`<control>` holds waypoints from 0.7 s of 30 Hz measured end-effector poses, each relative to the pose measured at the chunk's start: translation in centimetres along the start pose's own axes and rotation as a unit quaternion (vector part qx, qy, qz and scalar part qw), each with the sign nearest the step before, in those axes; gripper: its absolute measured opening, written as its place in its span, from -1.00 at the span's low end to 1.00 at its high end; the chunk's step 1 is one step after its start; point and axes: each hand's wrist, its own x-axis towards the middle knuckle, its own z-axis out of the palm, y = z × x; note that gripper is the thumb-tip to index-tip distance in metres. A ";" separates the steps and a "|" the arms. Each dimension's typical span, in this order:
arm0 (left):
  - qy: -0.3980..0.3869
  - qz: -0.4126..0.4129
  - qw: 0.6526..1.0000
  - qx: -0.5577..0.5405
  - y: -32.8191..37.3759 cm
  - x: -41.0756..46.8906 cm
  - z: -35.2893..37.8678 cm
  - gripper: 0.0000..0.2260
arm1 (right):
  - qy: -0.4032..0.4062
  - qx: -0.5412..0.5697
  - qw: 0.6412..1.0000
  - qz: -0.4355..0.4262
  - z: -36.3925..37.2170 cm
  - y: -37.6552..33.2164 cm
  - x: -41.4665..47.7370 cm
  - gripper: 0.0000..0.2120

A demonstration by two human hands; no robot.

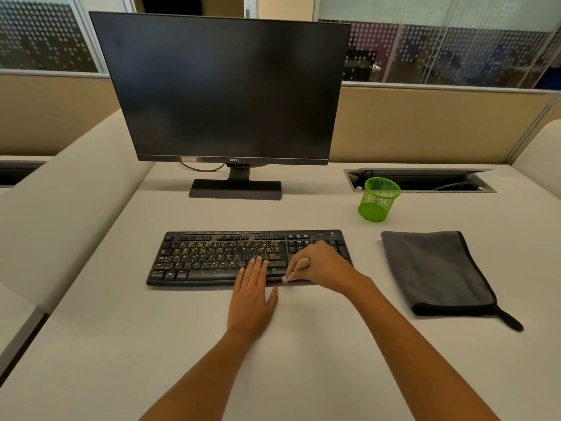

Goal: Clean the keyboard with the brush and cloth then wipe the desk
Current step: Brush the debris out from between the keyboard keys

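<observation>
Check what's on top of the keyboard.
Yellowish crumbs lie scattered across the keyboard. The left hand lies flat on its near keys; the right hand holds the brush over its right part. Keys beneath both hands are covered, so debris there cannot be seen.

- "BenQ" is printed on the lower bezel of the monitor (221, 86), well beyond the left hand (253, 299) and right hand (321, 265).
- Key legends on the keyboard (212, 256), under both hands, cannot be read.

Brush (302, 264) mostly hidden in the right hand (326, 267) over the keyboard (212, 256), bristle tip blurred, near-right keys under left hand (253, 299), legends unreadable
</observation>
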 end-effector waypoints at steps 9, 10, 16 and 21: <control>-0.009 0.010 1.000 0.000 -0.8 -0.8 -0.5 -0.45 | -0.007 0.016 1.000 0.004 1.0 -0.9 0.0 -0.92; -0.009 0.012 1.000 -0.004 -0.9 -0.9 -0.6 -0.45 | -0.002 0.019 1.000 0.002 1.0 -0.9 0.0 -0.92; -0.011 0.017 1.000 -0.017 -1.5 -1.6 -1.1 -0.46 | 0.082 0.050 0.995 -0.005 2.4 -1.7 0.1 -0.91; -0.009 0.030 0.999 -0.018 -1.9 -1.5 -0.9 -0.45 | 0.048 0.017 0.999 -0.003 2.4 -2.0 0.0 -0.91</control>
